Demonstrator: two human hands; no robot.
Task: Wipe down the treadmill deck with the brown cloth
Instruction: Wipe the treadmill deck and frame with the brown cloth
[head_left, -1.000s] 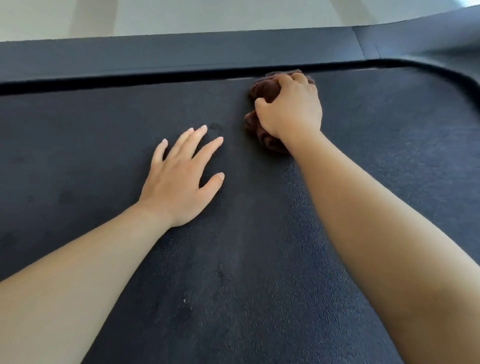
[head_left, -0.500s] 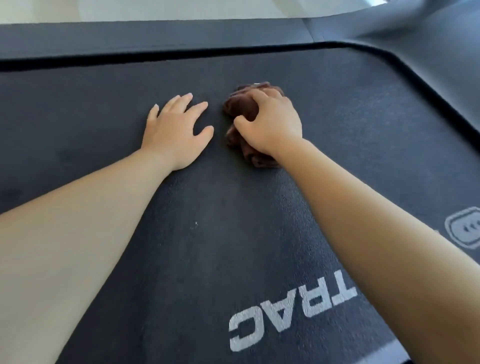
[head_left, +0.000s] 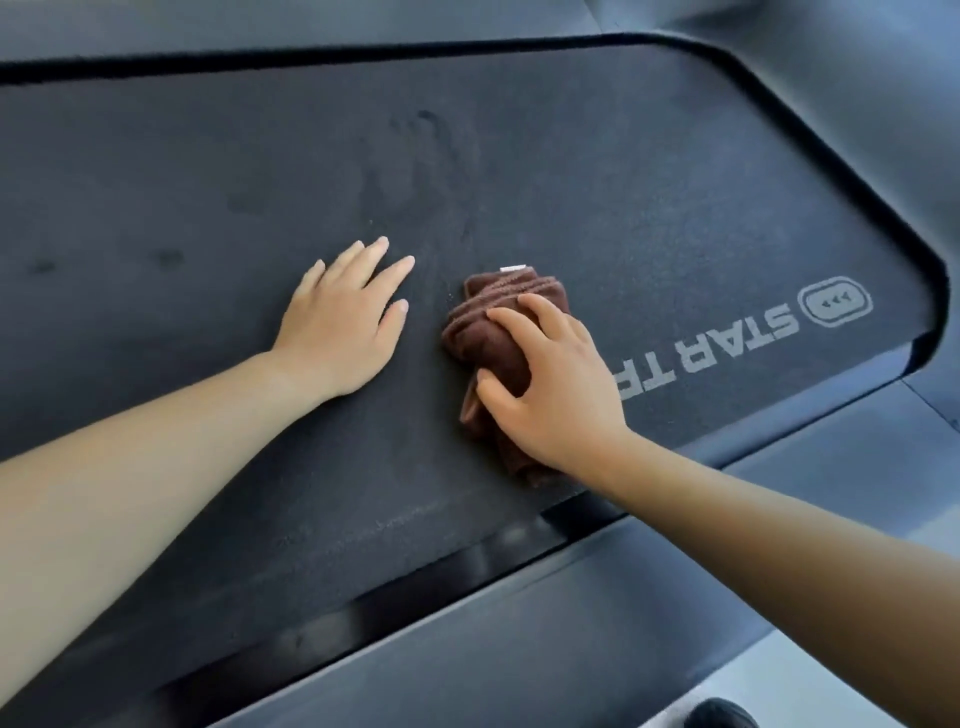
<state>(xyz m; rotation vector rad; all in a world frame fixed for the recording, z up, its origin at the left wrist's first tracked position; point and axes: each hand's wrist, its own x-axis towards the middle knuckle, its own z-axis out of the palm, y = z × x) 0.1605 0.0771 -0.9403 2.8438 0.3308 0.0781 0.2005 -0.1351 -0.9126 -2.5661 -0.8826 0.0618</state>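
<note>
grip: curled tight round bunched cloth (head_left: 485, 343) with right hand (head_left: 556, 384) | flat on deck (head_left: 623, 182) with left hand (head_left: 343, 327), fingers straight, holding nothing, just beside cloth | spot: cloth near deck's close edge | tip: press firm, wipe in long rows, go over smudges (head_left: 421, 156) farther up

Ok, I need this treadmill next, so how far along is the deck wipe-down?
Done: no stretch of the dark textured treadmill deck looks clearly finished. In hand: the right hand grips the bunched brown cloth on the deck near the white lettering; the left hand rests flat beside it. Left: dark spots at far left and a smeared patch beyond the hands.
</note>
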